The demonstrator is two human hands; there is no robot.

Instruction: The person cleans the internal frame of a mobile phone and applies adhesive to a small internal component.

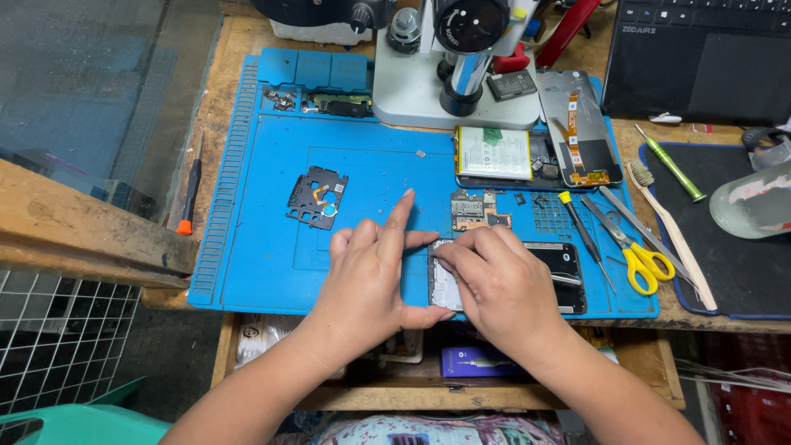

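On the blue mat (272, 255), both hands (437, 276) press together on an opened phone (560, 276).

A worn wooden tabletop (235, 49) fills the view, its edges scuffed and stained. At the left a glass pane (91, 82) rests against a rough wooden beam (74, 227). Below that hangs a white wire grid (58, 338), with a green plastic piece (78, 424), perhaps a stool, at the bottom corner. An open shelf (428, 371) sits under the tabletop. The light is even and bright.
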